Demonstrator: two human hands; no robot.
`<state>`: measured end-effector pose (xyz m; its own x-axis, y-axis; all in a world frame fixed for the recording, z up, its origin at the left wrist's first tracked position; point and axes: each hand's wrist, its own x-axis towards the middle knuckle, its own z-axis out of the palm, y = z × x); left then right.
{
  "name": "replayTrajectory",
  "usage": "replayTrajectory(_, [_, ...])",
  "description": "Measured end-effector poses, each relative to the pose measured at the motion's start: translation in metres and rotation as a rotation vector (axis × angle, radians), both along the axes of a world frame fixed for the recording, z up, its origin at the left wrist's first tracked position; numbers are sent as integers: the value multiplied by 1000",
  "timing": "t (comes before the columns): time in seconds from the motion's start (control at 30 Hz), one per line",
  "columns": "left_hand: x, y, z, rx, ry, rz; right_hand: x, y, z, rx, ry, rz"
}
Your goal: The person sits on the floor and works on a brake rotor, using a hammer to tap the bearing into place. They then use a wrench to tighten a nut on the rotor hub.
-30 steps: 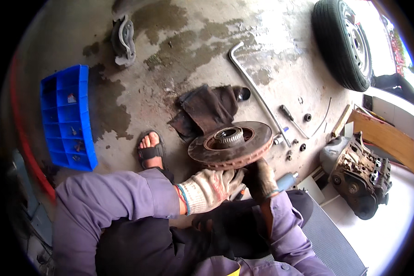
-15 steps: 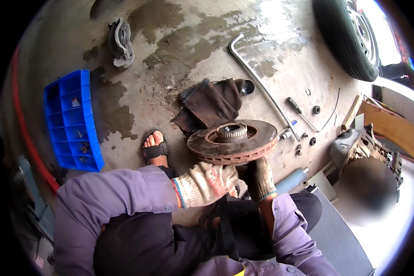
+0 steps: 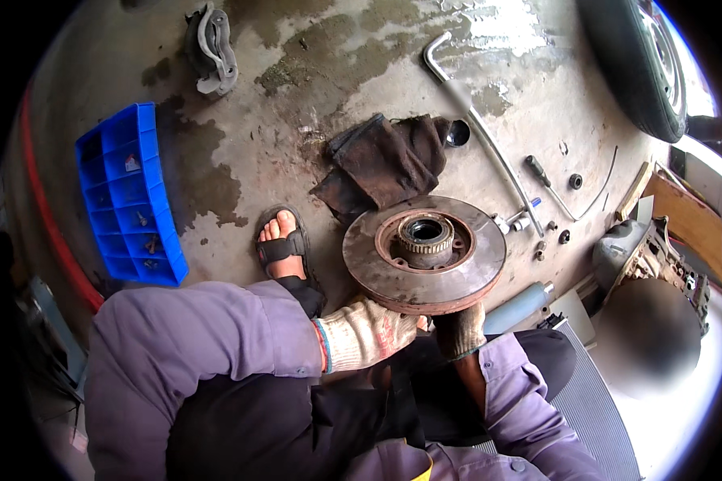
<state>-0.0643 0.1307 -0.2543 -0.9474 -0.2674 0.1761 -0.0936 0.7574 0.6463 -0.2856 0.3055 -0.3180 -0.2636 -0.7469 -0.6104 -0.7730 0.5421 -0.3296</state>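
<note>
A rusty brake disc [image 3: 425,286] with a toothed hub [image 3: 427,234] in its middle is held up in front of my lap, its face tilted toward me. My left hand [image 3: 367,333], in a dirty cream knit glove, grips it from below at the near left edge. Under the near right edge is my right hand [image 3: 462,332], in a darker soiled glove, also supporting the disc. The disc hides most of the fingers of both hands. Just beyond it lies a crumpled dark brown cloth [image 3: 393,160] on the concrete floor.
A blue compartment tray [image 3: 128,196] with small hardware stands left. A long bent metal bar [image 3: 489,136], a screwdriver-like tool [image 3: 537,170] and several sockets lie right. Brake shoes [image 3: 212,50] are at far left, a tire [image 3: 630,68] at far right, a radiator [image 3: 590,409] near right.
The brake disc has tipped toward me, showing more of its upper face and hub. Both hands have moved slightly right and nearer with it, still underneath. The whole view has shifted a little.
</note>
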Motion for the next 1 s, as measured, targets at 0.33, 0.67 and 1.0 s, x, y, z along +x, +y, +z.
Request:
replayTrajectory(0.33, [17,28,-13,372,-317,-42,20,19,8,-112,-677,-400])
replayTrajectory(0.67, [25,41,-15,480,-333,25,19,41,-8,-262,-2032,-1260])
replayTrajectory(1.0, [23,1,21,535,-615,-145,41,27,24,96,-560,-366])
